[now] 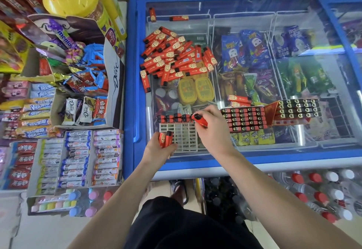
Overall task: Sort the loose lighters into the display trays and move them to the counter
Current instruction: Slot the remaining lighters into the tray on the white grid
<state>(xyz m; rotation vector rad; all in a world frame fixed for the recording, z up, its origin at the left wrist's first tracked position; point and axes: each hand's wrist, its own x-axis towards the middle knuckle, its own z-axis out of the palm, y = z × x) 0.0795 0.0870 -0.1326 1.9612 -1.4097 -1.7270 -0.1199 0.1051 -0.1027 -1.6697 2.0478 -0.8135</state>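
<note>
Right hand (212, 129): closed on 1 lighter (200, 120), pinched near its body, black cap pointing up-left, long axis tilted across the tray's back edge. Forearm reaches in from lower right, wrist bent down over the tray.

Left hand (159, 149): gripping a spare bundle (165, 138) of what looks like 2 or 3 lighters, upright, caps up, held at the tray's near-left corner. Forearm comes in from lower left.

Tray (184, 141): beige grid, lying on the freezer lid (235, 33) directly between my 2 hands. Back row (174, 118) holds about 5 lighters standing caps up; the remaining cells show bare. The held lighter sits just beside the right end of that row, so my right hand is the nearer one for the next slot; I judge it must be swung upright, cap up, before it drops in.

Pile (176, 56): loose red lighters, heaped farther back on the lid, well apart from both hands, lying at all angles. 2 strays (238, 101) lie right of my right hand.

Full trays (244, 120): 2 packed blocks, caps up, just right of my right hand, on the lid.

Shelves (58, 111): sweets and chocolate, left of the freezer.
</note>
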